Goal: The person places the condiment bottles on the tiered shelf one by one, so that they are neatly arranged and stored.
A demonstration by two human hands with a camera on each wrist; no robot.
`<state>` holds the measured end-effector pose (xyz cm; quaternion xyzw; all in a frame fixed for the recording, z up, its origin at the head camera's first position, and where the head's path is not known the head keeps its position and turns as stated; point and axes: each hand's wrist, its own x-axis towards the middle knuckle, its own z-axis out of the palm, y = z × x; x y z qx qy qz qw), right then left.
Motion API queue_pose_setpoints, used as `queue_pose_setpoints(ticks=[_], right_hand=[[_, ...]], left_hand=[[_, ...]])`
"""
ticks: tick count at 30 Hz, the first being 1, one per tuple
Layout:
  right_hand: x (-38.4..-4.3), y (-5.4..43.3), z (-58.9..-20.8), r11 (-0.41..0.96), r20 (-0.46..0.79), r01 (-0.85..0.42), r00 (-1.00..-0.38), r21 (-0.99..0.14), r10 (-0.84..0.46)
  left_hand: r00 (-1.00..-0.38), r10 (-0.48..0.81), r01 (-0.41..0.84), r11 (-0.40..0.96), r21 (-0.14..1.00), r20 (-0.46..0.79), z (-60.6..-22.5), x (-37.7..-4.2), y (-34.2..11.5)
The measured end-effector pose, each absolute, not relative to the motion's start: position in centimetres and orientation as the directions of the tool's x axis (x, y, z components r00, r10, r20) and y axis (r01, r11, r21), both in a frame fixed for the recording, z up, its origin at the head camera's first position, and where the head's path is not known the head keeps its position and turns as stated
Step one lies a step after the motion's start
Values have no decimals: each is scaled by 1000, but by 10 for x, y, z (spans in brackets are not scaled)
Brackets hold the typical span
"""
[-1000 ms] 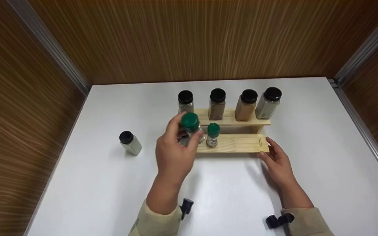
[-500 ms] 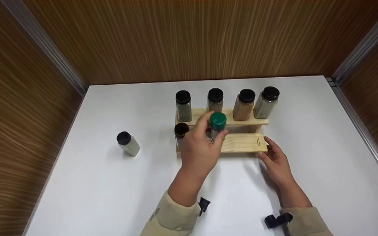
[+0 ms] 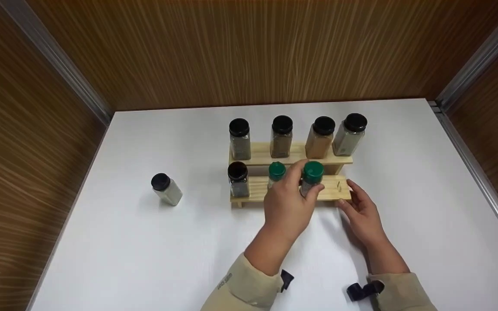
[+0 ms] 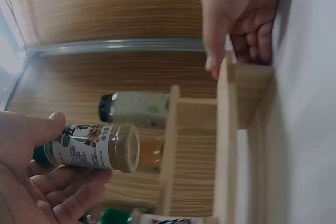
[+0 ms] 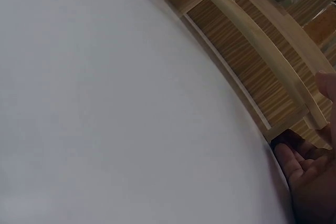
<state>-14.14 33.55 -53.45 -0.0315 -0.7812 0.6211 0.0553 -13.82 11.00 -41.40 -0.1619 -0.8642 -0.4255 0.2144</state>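
Observation:
In the head view my left hand (image 3: 287, 209) holds a green-capped spice jar (image 3: 313, 173) by its upper part, over the lower shelf of a two-tier wooden spice rack (image 3: 257, 186). The left wrist view shows the printed label and the base of this jar (image 4: 89, 146), apart from the shelf edge. My right hand (image 3: 363, 216) grips the right end of the lower shelf between thumb and fingers. On that shelf stand a black-capped jar (image 3: 239, 181) at the left and a smaller green-capped jar (image 3: 276, 171), partly hidden by my left hand.
Several black-capped jars, among them an orange-brown one (image 3: 319, 140), line the upper shelf; the rightmost jar (image 3: 349, 136) leans. Another black-capped jar (image 3: 167, 190) with pale contents stands on the white table (image 3: 145, 259) at the left. Wood-grain panels (image 3: 270, 52) enclose the back and sides.
My left hand has carried the green-capped jar rightward along the lower shelf, past the smaller green-capped jar. My right hand has kept its grip on the rack's end.

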Motion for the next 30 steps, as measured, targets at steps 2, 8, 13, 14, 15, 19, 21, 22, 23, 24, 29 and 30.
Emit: queue_pose_setpoints(ticks=[2, 8, 13, 14, 15, 19, 21, 22, 23, 24, 29, 30], right_hand=[[-141, 335, -534, 235, 41, -12, -992, -972, 116], [-142, 335, -533, 245, 35, -5, -992, -969, 118], [-141, 336, -533, 264, 32, 0, -993, -965, 115], [-141, 336, -533, 261, 33, -2, -993, -965, 115], [-141, 336, -534, 257, 36, -5, -993, -966, 116], [-141, 335, -534, 241, 45, -15, -992, -970, 119], [-141, 335, -534, 237, 46, -17, -992, -971, 118], [-141, 335, -534, 238, 47, -18, -992, -971, 117], [-141, 335, -534, 238, 47, -18, -992, -971, 117], [-141, 336, -534, 237, 47, -18, -992, -971, 116], [-142, 336, -535, 233, 47, -18, -992, -972, 118], [-142, 336, -535, 232, 47, -19, -992, -972, 118]], left_hand=[[-865, 96, 448, 592, 670, 493, -421, -138, 114], [-900, 90, 390, 604, 695, 427, -441, -144, 127], [-920, 75, 348, 611, 711, 385, -448, -149, 133], [-921, 71, 342, 614, 711, 382, -449, -150, 134], [-921, 68, 341, 615, 711, 383, -450, -151, 134], [-918, 51, 334, 634, 698, 394, -454, -155, 138], [-919, 41, 325, 641, 695, 392, -456, -157, 139], [-920, 38, 321, 643, 695, 390, -457, -158, 140], [-922, 36, 317, 642, 698, 386, -457, -159, 141], [-923, 35, 314, 641, 701, 382, -458, -159, 141], [-924, 25, 314, 619, 720, 381, -463, -162, 143], [-923, 21, 316, 615, 723, 385, -463, -162, 143]])
